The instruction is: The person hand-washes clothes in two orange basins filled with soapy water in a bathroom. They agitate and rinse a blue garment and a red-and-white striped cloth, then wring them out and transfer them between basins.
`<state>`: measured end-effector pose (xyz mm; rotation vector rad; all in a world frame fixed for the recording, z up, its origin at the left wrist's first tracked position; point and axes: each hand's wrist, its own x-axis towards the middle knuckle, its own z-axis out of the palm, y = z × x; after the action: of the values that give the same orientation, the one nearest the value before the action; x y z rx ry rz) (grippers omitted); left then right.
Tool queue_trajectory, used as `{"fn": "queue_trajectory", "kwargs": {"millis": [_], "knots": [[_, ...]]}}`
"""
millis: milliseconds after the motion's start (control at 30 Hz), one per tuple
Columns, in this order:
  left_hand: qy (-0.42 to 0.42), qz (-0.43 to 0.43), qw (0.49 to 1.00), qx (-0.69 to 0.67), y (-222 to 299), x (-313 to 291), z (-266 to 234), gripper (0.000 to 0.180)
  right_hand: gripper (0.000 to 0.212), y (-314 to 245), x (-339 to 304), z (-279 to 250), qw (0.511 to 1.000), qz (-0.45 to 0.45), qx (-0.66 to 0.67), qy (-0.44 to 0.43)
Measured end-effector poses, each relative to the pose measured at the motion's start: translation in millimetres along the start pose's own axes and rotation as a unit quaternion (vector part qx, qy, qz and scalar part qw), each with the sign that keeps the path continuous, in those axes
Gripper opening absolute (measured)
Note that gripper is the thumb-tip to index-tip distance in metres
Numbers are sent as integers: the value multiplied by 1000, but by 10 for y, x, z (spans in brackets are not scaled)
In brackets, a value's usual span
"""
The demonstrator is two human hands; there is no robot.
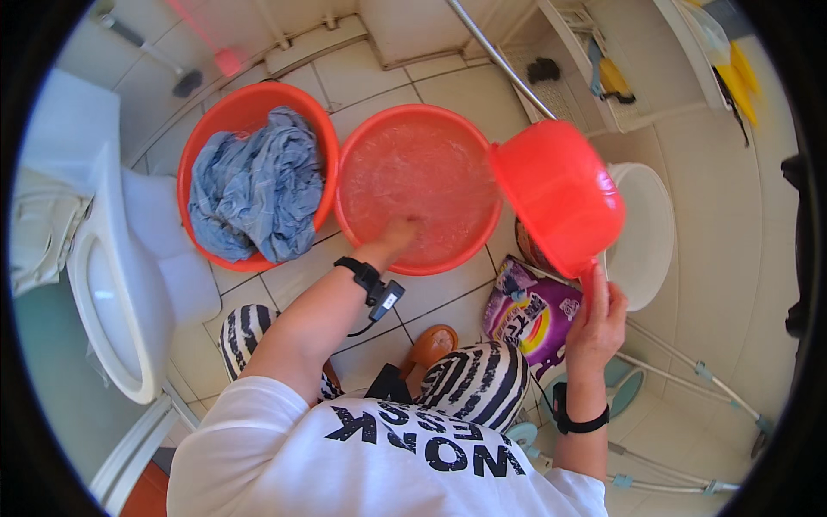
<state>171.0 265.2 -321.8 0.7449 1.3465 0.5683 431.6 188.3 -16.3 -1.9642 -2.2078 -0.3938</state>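
Clasping the near end of the tilted red dipper (560,194), my right hand (598,314) has the red washbasin (428,269) leftward and farther; my left hand (398,235), nearer it, is partly under water (413,164), its hold untellable.

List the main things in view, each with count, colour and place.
Laundry basin: one, orange-red, left of centre
Cloth: one heap, blue-grey, in laundry basin
Water basin: one, orange-red, centre
Dipper: one, red, tilted, right of water basin
Bucket: one, white, behind dipper
Bag: one, purple, below dipper
Ceramic fixture: one, white, far left
Brush: one, grey, upper left
Shelf unit: one, white, upper right
Poles: several, pale, lower right
Slipper: one, brown, floor
Wristbands: two, black, wrists
Left hand: one, bare, partly underwater
Right hand: one, bare, holding dipper
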Motion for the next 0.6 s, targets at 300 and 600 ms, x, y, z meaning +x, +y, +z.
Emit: {"fn": "queue_trajectory", "kwargs": {"millis": [300,600], "knots": [[6,-81,996,-30,119,37,-421,26,58,1302,130,260,956,282,-53,-64],[1,-94,994,60,93,-27,-643,31,39,2256,528,1483,892,214,-51,-396]]}}
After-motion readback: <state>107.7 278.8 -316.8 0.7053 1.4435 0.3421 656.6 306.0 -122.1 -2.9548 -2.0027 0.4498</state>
